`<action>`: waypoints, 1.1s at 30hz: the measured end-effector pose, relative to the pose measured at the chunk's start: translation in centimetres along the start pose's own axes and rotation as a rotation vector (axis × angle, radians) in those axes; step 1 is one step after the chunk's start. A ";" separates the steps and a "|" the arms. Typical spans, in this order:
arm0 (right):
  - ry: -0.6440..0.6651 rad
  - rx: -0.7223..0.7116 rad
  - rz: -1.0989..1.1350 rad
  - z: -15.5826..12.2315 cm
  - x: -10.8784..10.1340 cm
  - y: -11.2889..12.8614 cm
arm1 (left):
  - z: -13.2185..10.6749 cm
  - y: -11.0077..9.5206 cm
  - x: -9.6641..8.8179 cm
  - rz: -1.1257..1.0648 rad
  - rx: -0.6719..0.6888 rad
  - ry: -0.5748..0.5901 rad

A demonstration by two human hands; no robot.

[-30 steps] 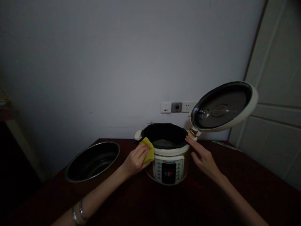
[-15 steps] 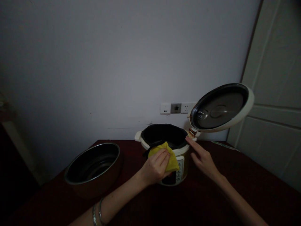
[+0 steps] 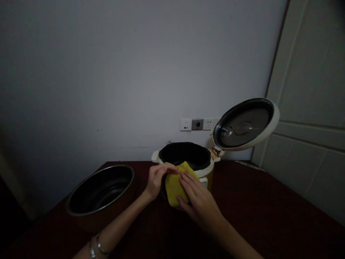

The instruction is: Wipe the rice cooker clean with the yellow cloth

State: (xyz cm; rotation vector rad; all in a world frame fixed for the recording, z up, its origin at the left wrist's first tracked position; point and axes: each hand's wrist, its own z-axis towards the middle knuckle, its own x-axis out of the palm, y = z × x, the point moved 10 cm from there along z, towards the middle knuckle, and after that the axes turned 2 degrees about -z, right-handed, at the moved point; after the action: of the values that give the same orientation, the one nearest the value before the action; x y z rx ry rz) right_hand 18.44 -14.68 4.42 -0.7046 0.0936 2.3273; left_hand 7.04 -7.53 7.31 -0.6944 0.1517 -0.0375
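A yellow cloth [image 3: 174, 189] is held up in front of the rice cooker [image 3: 203, 172], covering much of its front panel. My right hand [image 3: 201, 199] grips the cloth from the right, fingers over its face and thumb low on it. At the cloth's upper left edge, my left hand [image 3: 157, 178] pinches it with arched fingers; the thumb is mostly hidden. The cooker's lid [image 3: 246, 126] stands tilted open on the right, joined at a hinge. Its dark inside [image 3: 185, 153] shows behind the cloth.
A wide pot with a dark interior [image 3: 104, 190] stands on the dark red table [image 3: 151, 230] at left. Wall sockets [image 3: 197, 124] are behind the cooker. A pale wall is at the back, and a white door [image 3: 304, 144] is at the right.
My right hand has left the cooker's rim near the hinge and taken hold of the cloth. My left hand has shifted to the cloth's upper left edge. The view has moved slightly.
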 end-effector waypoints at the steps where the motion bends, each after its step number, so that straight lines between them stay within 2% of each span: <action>1: 0.009 0.013 -0.027 -0.1 0.7 -0.3 | 0.6 0.2 -1.2 0.027 0.002 -0.069; 4: 0.033 0.039 -0.111 0.1 1.9 -0.8 | 2.5 0.5 -4.8 0.287 0.070 -0.252; 6: 0.027 0.041 -0.176 0.4 2.1 -0.8 | 3.8 1.4 -6.8 0.512 0.066 -0.350; 8: 0.015 0.014 -0.229 0.6 2.3 -0.6 | 4.7 3.2 -8.6 0.654 0.010 -0.437; 11: -0.003 -0.061 -0.284 0.5 2.6 -0.1 | 4.9 7.4 -10.2 0.680 -0.177 -0.487; 14: 0.012 -0.131 -0.292 0.0 3.1 0.2 | 4.1 10.3 -10.4 0.631 -0.272 -0.497; 19: 0.087 -0.238 -0.215 -0.3 4.4 0.8 | 2.6 12.8 -10.1 0.554 -0.344 -0.517; 23: 0.102 -0.244 -0.226 0.2 4.3 0.8 | 2.3 13.1 -10.3 0.546 -0.330 -0.538; 28: 0.121 -0.288 -0.203 0.0 2.9 0.6 | 2.3 12.8 -10.2 0.582 -0.286 -0.518; 33: 0.153 -0.297 -0.136 -1.3 1.3 -1.0 | 2.3 12.2 -9.8 0.614 -0.231 -0.492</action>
State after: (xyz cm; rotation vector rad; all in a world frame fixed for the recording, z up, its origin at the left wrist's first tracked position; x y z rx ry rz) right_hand 18.92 -13.53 2.76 -1.0032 -0.2293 2.1767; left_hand -2.46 4.16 2.47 -0.8429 -0.1106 0.7438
